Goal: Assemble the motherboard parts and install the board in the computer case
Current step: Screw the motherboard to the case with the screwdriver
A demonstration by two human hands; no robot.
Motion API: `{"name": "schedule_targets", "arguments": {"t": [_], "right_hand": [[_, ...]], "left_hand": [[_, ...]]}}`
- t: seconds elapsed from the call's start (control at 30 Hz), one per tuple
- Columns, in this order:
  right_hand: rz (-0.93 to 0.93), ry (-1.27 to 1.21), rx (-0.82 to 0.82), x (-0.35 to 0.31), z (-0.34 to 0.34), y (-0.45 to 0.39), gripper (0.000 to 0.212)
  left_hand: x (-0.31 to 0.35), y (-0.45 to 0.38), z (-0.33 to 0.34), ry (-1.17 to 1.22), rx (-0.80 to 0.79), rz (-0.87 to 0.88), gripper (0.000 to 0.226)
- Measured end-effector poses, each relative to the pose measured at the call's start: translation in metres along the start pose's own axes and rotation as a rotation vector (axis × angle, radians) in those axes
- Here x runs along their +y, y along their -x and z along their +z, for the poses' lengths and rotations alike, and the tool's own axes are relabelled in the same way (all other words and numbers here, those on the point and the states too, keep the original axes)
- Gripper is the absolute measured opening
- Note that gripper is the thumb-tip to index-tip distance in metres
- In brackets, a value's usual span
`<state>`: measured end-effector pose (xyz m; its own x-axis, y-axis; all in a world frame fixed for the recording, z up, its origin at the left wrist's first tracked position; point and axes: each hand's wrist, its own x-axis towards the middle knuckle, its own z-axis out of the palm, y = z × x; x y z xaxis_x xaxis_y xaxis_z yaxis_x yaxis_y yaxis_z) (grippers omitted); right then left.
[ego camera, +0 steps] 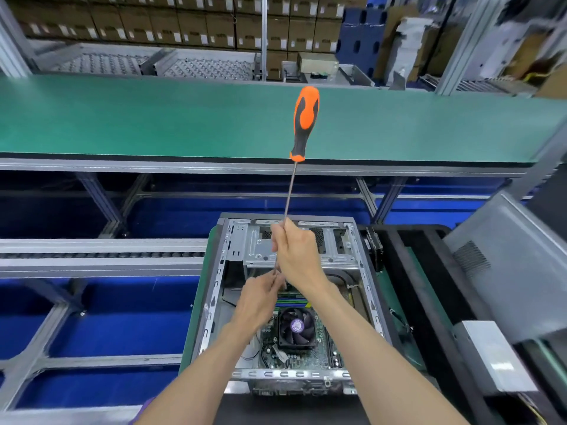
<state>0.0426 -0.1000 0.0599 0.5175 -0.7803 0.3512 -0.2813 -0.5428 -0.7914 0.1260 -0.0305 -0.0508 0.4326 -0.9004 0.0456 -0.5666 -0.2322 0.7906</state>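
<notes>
Above your right hand (pixel 294 256) a long screwdriver (pixel 305 121) stands nearly upright, orange-and-black handle at the top; your fingers are curled round its thin metal shaft. Just below that grip, your left hand (pixel 260 299) pinches the shaft's lower end near the tip. Under both hands lies the open computer case (pixel 214 302), its bare metal frame showing, with the motherboard (pixel 322 348) seated inside and a black cooler fan (pixel 296 328) with a purple centre below your right wrist. Beyond the handle runs a green workbench (pixel 153 118); behind it, stacked cardboard boxes (pixel 184 23). Left of your arms are blue bins (pixel 116 320) under grey rails.
</notes>
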Motion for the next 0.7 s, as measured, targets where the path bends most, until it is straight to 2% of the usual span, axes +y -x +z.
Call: {"name": "schedule_targets", "arguments": {"t": [0.07,0.1,0.2,0.27,0.33,0.4,0.57,0.7], "right_hand": [[0.03,-0.008,-0.023,0.007,0.001,0.008,0.034],[0.04,-0.006,-0.022,0.01,0.0,0.011,0.033],[0.05,-0.013,-0.013,0.016,-0.005,0.019,0.037],[0.07,-0.042,-0.007,0.02,-0.008,0.024,0.039],[0.08,-0.05,0.005,0.025,-0.01,0.028,0.039],[0.084,-0.044,-0.001,0.028,-0.014,0.032,0.039],[0.124,0.006,-0.037,0.039,-0.021,0.035,0.038],[0.13,0.245,-0.065,0.048,-0.029,0.036,0.034]], "left_hand": [[0.01,0.0,-0.004,0.121,-0.051,-0.083,0.047],[0.008,0.0,-0.005,0.273,-0.059,-0.188,0.045],[0.0,0.002,-0.006,1.095,-0.051,-0.642,0.034],[-0.002,0.004,-0.006,1.403,-0.047,-0.769,0.034],[-0.003,0.007,-0.005,1.441,-0.07,-0.781,0.035],[-0.002,0.009,-0.004,1.354,-0.075,-0.765,0.037],[0.003,0.009,0.001,1.071,0.092,-0.695,0.025],[0.02,-0.015,0.007,1.229,0.189,-0.739,0.021]]}}
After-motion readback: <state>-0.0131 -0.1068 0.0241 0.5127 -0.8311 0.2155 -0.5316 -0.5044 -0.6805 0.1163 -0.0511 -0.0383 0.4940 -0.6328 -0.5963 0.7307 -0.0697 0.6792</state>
